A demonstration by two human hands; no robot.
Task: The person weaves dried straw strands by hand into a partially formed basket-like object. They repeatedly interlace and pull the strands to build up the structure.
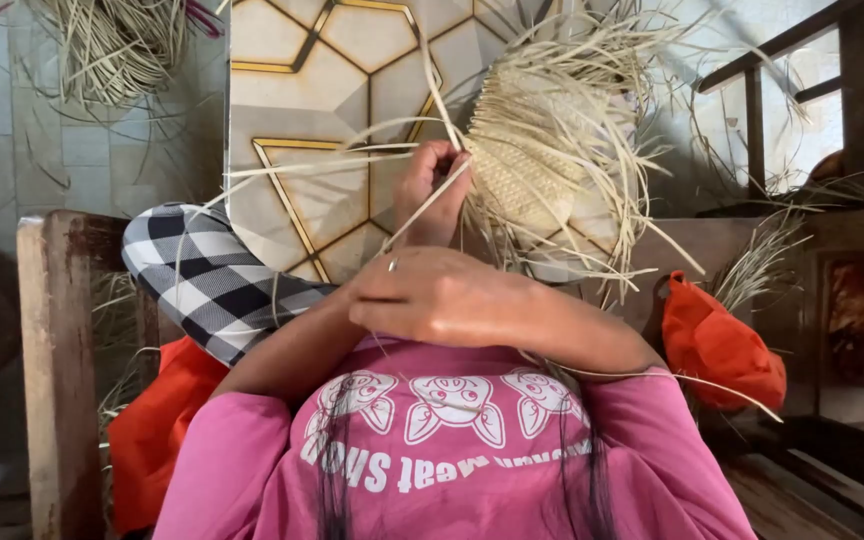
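Our left hand (432, 190) is raised, its grip pinching a pale straw strand (422, 215) that runs down and away from the fingers. Just beside that grip, on its far side, stands the half-woven straw piece (537, 165), loose ends fanning out all round it. Below that grip, our right hand (442, 295) lies across our pink shirt (452, 450), fingers curled together over thin strands; we cannot tell exactly what they clasp. A checked cloth (207, 275) lies beside the lower grip, and an orange bag (722, 345) sits well apart on the other side.
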